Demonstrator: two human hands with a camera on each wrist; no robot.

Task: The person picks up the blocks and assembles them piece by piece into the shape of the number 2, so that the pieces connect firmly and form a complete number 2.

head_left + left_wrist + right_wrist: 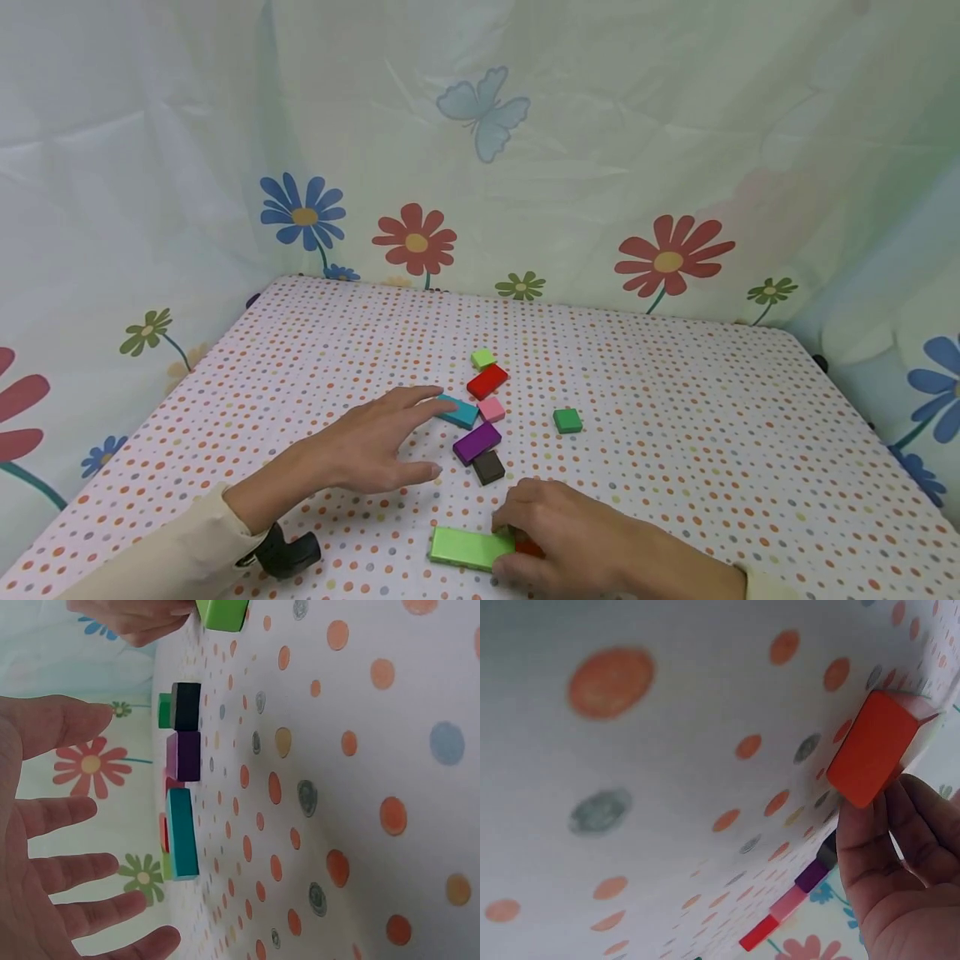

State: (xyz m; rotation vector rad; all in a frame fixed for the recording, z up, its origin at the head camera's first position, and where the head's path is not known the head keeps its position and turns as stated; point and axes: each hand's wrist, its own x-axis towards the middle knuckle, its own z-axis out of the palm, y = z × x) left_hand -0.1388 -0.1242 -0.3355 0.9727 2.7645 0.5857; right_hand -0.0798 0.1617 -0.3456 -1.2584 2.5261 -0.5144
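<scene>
My right hand (573, 537) grips an orange-red block (874, 746) low over the dotted cloth, its fingers curled at the block's side. A long light green block (471, 548) lies at those fingertips, its right end partly covered by the hand. My left hand (375, 446) hovers with spread fingers and holds nothing. Nearest to it is the teal block (182, 834), apart from the fingers in the left wrist view. Beyond lie a purple block (477, 443), a dark brown block (489, 467), a pink block (491, 409), a red block (487, 382) and a small lime block (483, 358).
A green block (567, 421) lies alone, right of the row of blocks. White cloth with coloured dots covers the table (712, 433). A flower-printed curtain (562, 192) stands behind and at both sides. A black strap device (285, 554) sits at the left wrist.
</scene>
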